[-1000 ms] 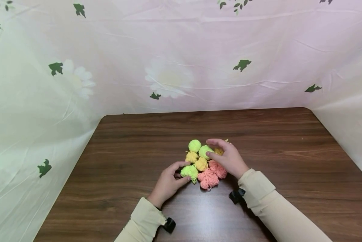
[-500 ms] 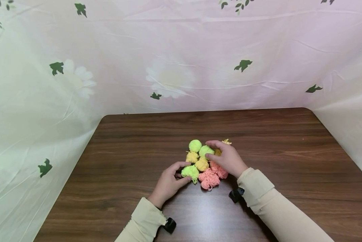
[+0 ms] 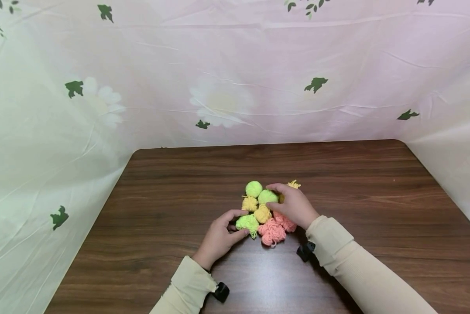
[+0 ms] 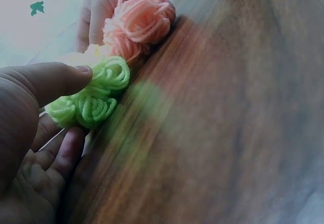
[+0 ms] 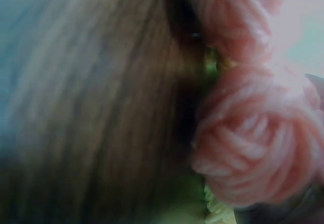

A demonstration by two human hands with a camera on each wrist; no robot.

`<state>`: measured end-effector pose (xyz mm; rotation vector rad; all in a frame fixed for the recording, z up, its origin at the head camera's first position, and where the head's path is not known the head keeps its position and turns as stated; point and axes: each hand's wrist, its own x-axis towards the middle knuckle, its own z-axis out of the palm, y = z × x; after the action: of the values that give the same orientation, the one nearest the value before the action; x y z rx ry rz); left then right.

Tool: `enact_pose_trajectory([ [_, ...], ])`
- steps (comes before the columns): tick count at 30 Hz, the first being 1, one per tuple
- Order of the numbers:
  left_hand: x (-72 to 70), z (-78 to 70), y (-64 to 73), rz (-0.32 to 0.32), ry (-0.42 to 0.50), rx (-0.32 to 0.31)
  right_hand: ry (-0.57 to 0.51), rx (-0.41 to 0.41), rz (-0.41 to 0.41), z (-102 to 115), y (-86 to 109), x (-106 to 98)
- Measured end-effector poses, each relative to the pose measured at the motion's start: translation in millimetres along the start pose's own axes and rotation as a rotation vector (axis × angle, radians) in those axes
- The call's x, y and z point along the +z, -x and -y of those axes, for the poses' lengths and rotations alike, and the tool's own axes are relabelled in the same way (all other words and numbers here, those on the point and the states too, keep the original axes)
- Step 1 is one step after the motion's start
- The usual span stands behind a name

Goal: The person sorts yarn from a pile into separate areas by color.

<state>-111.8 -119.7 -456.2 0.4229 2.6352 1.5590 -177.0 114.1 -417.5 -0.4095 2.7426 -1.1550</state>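
Observation:
Several yarn balls lie packed in a cluster on the table [image 3: 172, 196]. In the head view, my left hand [image 3: 219, 237] holds the near-left lime-green yarn ball [image 4: 98, 95], thumb on its near side and fingers on its far side. My right hand [image 3: 295, 205] curves round a second lime-green yarn ball [image 3: 267, 196], index finger above and thumb below. Its palm partly covers a yellow ball with loose strands [image 3: 293, 184]. Two coral yarn balls [image 3: 273, 231] sit under and beside the right hand; one coral ball [image 5: 258, 138] looms large in the right wrist view.
Another lime-green ball [image 3: 254, 189] stands at the far end of the cluster. Two yellow balls [image 3: 250, 203] fill its middle. Behind the table's far edge hangs a pale floral cloth [image 3: 235, 65]. Black wrist cameras [image 3: 221, 292] sit by both cuffs.
My right hand has shifted slightly left and nearer, its thumb lower on the lime-green ball, uncovering more of the yellow strands behind it. My left hand keeps its hold.

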Motion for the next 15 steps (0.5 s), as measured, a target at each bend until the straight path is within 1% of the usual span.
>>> enact_pose_trajectory([
  [5, -0.3, -0.9, 0.6, 0.006, -0.003, -0.012, 0.042, 0.01, 0.03, 2.2, -0.9, 0.2],
  [9, -0.8, -0.9, 0.7, 0.004, -0.007, 0.001, 0.101, 0.001, 0.052, 3.2, -2.4, 1.2],
  [12, -1.0, -0.7, 0.5, 0.006, -0.002, -0.001, 0.129, -0.007, 0.058, 3.6, -3.2, 2.2],
  [15, -0.8, -0.2, 0.3, 0.011, 0.003, -0.01, 0.131, 0.002, 0.053, 3.1, -3.5, 2.7],
])
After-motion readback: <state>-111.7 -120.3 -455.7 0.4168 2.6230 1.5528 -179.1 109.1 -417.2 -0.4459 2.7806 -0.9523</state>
